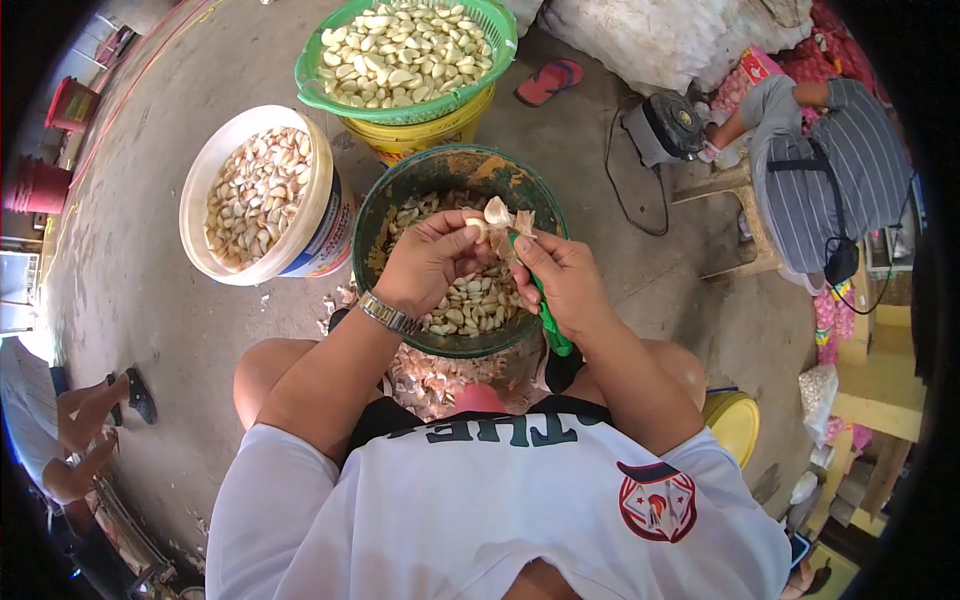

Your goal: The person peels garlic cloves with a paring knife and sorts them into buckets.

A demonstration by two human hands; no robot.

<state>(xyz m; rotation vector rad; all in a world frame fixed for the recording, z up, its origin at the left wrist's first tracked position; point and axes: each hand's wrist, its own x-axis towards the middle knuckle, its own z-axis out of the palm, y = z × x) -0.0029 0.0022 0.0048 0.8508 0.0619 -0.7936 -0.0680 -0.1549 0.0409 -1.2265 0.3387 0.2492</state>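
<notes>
My left hand (432, 262), with a metal watch on its wrist, pinches a garlic clove (497, 211) that has papery skin hanging from it. My right hand (566, 284) is closed around a green-handled knife (554, 330), its thumb close to the loose skin; the blade is mostly hidden. Both hands are over a dark green tub (544, 186) between my knees. Inside it lie pale cloves (468, 312) at the near side and browner cloves and skins farther back.
Left of the tub stands a white bucket (196, 200) of unpeeled cloves. Behind, a green basket (306, 78) of peeled cloves rests on a yellow bucket (440, 132). A slipper (549, 82) lies beyond. One person sits at right near a black device (664, 128); another is at left.
</notes>
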